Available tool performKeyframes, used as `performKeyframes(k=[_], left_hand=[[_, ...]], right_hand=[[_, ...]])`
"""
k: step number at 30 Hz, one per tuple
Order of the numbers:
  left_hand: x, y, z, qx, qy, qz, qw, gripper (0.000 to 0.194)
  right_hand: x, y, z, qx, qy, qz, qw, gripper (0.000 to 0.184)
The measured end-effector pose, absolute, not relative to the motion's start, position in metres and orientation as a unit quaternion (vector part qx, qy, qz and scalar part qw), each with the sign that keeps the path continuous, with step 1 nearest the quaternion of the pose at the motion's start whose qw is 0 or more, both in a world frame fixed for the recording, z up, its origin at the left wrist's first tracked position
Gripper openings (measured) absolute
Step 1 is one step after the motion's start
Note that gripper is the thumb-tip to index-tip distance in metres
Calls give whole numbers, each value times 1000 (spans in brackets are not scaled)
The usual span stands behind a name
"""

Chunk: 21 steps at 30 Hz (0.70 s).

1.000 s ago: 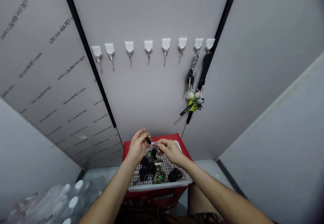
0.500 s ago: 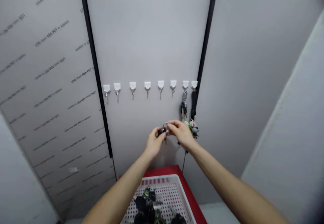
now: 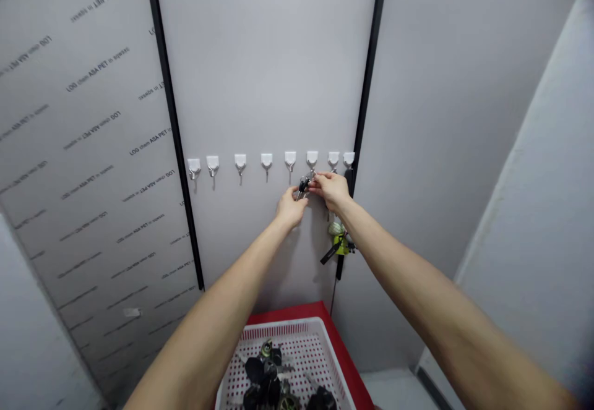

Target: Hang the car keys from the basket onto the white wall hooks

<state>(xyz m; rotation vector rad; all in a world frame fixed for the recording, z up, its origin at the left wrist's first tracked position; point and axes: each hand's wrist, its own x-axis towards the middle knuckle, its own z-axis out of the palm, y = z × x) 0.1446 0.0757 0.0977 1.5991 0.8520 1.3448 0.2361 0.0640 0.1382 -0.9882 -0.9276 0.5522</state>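
A small bunch of dark keys (image 3: 303, 185) on a ring is held between both hands, just below the third hook from the right (image 3: 312, 158). My left hand (image 3: 291, 207) grips the keys from the lower left. With its fingertips pinched, my right hand (image 3: 330, 188) holds the bunch's upper right side close to that hook; whether the ring touches the hook I cannot tell. Behind my right hand and wrist hang other keys and a keychain with green and yellow charms (image 3: 341, 240), partly hidden.
A row of several white hooks (image 3: 240, 161) runs across the grey panel between two black strips (image 3: 174, 132). Below, a white perforated basket (image 3: 336, 360) holds several bunches of keys (image 3: 264, 376) and stands on a red surface (image 3: 350, 376).
Both hands have risen with the keys from below the row of hooks to just under the third hook from the right. The view has shifted slightly.
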Motion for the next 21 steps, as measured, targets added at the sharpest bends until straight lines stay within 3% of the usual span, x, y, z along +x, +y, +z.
performKeyframes(k=[6,8,11,13,15,21], left_hand=[[104,56,22,659,352,486,452,30],[84,43,-18,689,353,436,458,24],[52,17,-76,742,375,336,443,22],[34,0,-105,769,404,284,406,24],[23,-14,-123,788,418,269,363,23],[20,-27,-133,795,448,250,322,21]], right_hand=[[238,43,73,-493,-529,-3,690,26],[229,22,31,-518,-603,32,606,26],[209,-15,-37,-507,-752,206,368,20],[196,-36,-77,-498,-793,256,241,18],[187,-49,-105,-506,-801,259,189,20],[176,-54,-128,-547,-798,195,160,20]])
